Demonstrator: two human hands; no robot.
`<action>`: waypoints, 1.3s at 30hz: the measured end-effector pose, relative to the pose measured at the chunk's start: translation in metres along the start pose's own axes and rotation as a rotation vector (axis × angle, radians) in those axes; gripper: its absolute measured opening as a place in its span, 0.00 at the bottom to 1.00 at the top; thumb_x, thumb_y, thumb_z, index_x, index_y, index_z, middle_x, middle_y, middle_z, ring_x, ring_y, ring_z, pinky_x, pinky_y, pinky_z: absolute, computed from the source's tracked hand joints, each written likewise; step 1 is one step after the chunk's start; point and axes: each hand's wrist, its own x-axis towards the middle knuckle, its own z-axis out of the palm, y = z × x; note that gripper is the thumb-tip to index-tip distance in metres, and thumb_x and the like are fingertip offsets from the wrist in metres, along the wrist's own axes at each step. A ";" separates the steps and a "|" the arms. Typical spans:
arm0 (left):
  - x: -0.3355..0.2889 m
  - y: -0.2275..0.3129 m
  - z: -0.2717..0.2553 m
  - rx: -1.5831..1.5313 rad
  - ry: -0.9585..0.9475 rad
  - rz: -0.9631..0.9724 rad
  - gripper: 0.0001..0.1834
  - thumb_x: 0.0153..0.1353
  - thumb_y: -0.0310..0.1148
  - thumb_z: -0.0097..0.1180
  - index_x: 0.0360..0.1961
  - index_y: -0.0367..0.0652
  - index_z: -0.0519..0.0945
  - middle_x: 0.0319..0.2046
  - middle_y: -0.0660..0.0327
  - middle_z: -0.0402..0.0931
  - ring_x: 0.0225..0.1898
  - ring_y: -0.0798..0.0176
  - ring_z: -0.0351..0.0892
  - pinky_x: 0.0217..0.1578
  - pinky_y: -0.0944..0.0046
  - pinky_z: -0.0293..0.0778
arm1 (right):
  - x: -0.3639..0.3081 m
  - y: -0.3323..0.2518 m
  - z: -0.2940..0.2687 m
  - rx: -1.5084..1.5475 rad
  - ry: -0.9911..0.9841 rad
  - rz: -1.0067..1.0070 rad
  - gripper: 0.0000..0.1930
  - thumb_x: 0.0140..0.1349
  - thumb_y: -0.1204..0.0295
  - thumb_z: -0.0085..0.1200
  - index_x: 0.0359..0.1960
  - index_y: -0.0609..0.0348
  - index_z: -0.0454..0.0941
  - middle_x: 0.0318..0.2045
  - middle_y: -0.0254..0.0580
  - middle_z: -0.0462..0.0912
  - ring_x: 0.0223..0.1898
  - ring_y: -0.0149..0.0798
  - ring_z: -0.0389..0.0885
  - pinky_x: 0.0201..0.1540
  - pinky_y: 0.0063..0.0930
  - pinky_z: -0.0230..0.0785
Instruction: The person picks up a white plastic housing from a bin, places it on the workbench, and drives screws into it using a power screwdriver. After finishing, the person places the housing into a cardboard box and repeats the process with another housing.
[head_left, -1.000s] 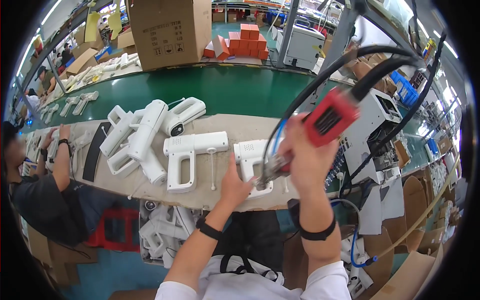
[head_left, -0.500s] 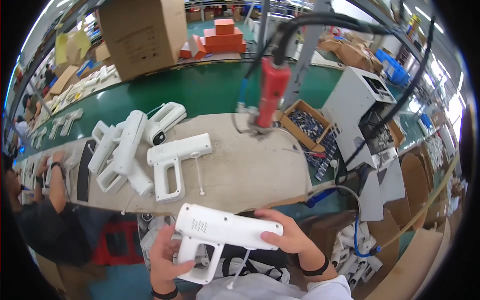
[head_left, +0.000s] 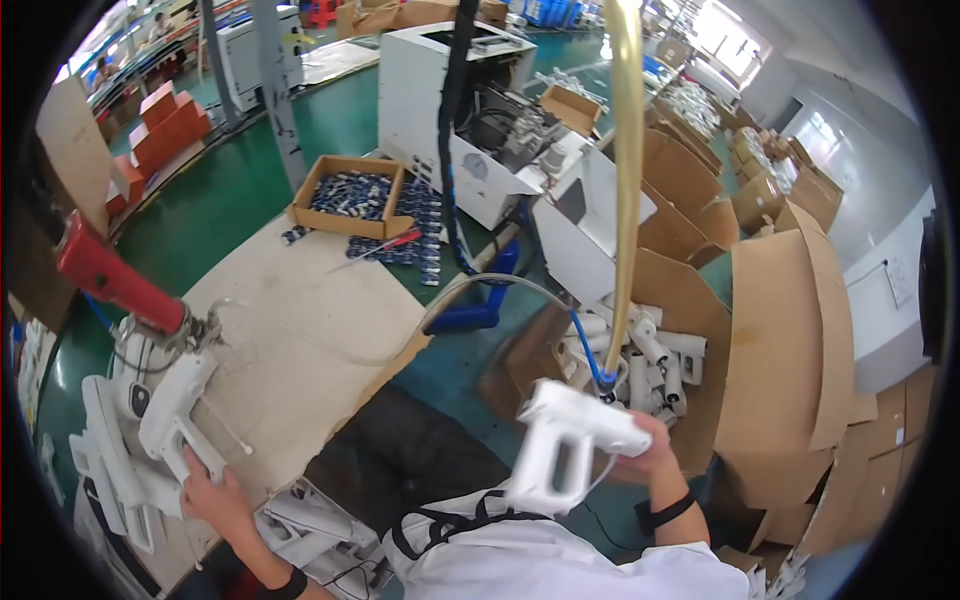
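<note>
My right hand grips a white gun-shaped plastic device by the end of its barrel. The device hangs beside a cardboard box piled with similar white devices, its looped handle pointing down and a thin cord by it. On the left, my left hand has its fingers at the looped handle of another white gun-shaped device lying on the board-covered worktop. Several more white devices lie beyond that one, partly overlapping.
A red hanging tool reaches down above the worktop's left part. A carton of small blue-and-metal parts stands at the back, near a red-handled screwdriver. Beyond is a white machine. A yellow hose hangs before the box.
The view has swung right. My left hand has let go of the device both hands held and moved to one on the worktop. My right hand has carried the first device rightward to the box.
</note>
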 end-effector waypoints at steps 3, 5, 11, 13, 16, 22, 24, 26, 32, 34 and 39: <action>-0.009 -0.006 0.006 0.018 0.048 0.063 0.38 0.47 0.29 0.61 0.64 0.47 0.66 0.33 0.54 0.76 0.40 0.52 0.74 0.54 0.51 0.56 | -0.009 -0.020 -0.108 0.056 0.266 -0.049 0.24 0.54 0.52 0.48 0.43 0.59 0.77 0.29 0.40 0.82 0.27 0.42 0.82 0.14 0.32 0.72; -0.019 -0.006 0.016 0.012 0.160 0.222 0.36 0.47 0.29 0.61 0.62 0.47 0.68 0.31 0.54 0.76 0.38 0.53 0.74 0.53 0.53 0.57 | -0.016 -0.026 -0.151 0.141 0.422 -0.231 0.22 0.56 0.52 0.47 0.41 0.57 0.77 0.27 0.39 0.81 0.22 0.38 0.80 0.14 0.24 0.68; -0.052 0.037 -0.005 -0.095 0.069 0.297 0.33 0.46 0.29 0.62 0.58 0.43 0.72 0.33 0.57 0.76 0.37 0.56 0.74 0.53 0.53 0.58 | -0.008 -0.028 -0.130 -0.076 0.467 -0.025 0.24 0.62 0.49 0.43 0.41 0.60 0.76 0.25 0.43 0.82 0.19 0.35 0.77 0.17 0.22 0.66; -0.059 0.044 -0.009 -0.084 0.141 0.379 0.31 0.45 0.30 0.63 0.55 0.43 0.73 0.32 0.58 0.75 0.37 0.55 0.74 0.53 0.52 0.58 | 0.008 -0.036 -0.116 -0.551 0.404 0.257 0.25 0.64 0.50 0.44 0.41 0.63 0.77 0.23 0.44 0.82 0.19 0.34 0.77 0.18 0.21 0.65; -0.067 0.048 -0.019 -0.131 0.063 0.423 0.30 0.45 0.30 0.64 0.54 0.43 0.74 0.31 0.58 0.75 0.36 0.55 0.74 0.52 0.50 0.59 | 0.021 -0.062 -0.064 -0.990 -0.184 0.280 0.22 0.64 0.58 0.50 0.45 0.69 0.75 0.26 0.48 0.83 0.22 0.34 0.79 0.22 0.24 0.68; -0.063 0.058 -0.025 -0.196 -0.012 0.441 0.29 0.44 0.34 0.67 0.51 0.42 0.75 0.30 0.58 0.76 0.35 0.55 0.75 0.52 0.48 0.59 | -0.026 -0.042 0.215 -1.117 -1.179 -0.105 0.21 0.53 0.75 0.61 0.51 0.65 0.75 0.31 0.38 0.85 0.28 0.28 0.81 0.31 0.19 0.72; -0.062 0.044 -0.026 -0.205 0.006 0.388 0.29 0.44 0.35 0.67 0.51 0.42 0.75 0.31 0.58 0.76 0.36 0.55 0.75 0.52 0.48 0.60 | -0.041 -0.005 0.299 -1.103 -1.181 -0.405 0.23 0.49 0.79 0.64 0.50 0.65 0.75 0.32 0.37 0.84 0.31 0.26 0.80 0.35 0.19 0.71; -0.066 0.049 -0.046 -0.227 0.055 0.392 0.30 0.44 0.36 0.68 0.51 0.42 0.75 0.31 0.58 0.77 0.36 0.56 0.75 0.51 0.47 0.60 | -0.053 0.016 0.354 -0.955 -1.115 -0.887 0.27 0.49 0.80 0.63 0.53 0.67 0.70 0.38 0.40 0.82 0.38 0.31 0.81 0.41 0.24 0.73; -0.050 0.048 -0.051 -0.369 0.061 0.414 0.31 0.40 0.38 0.69 0.48 0.41 0.77 0.40 0.58 0.78 0.39 0.53 0.75 0.45 0.55 0.67 | 0.005 0.096 0.568 -0.581 -0.613 -1.305 0.34 0.51 0.68 0.66 0.57 0.66 0.64 0.48 0.47 0.74 0.48 0.36 0.75 0.47 0.25 0.69; -0.046 0.049 -0.061 -0.375 0.043 0.390 0.32 0.39 0.40 0.70 0.49 0.41 0.77 0.42 0.56 0.77 0.41 0.51 0.75 0.46 0.53 0.68 | 0.028 0.086 0.585 -0.836 -0.874 -0.835 0.28 0.52 0.68 0.65 0.53 0.65 0.68 0.35 0.40 0.78 0.34 0.31 0.77 0.39 0.24 0.70; 0.003 0.042 -0.084 -0.493 0.023 0.377 0.37 0.41 0.43 0.72 0.53 0.40 0.74 0.50 0.49 0.74 0.52 0.46 0.73 0.52 0.54 0.70 | 0.012 0.069 0.557 -0.343 -0.855 -0.876 0.19 0.55 0.75 0.62 0.48 0.62 0.73 0.24 0.33 0.77 0.24 0.23 0.73 0.27 0.18 0.65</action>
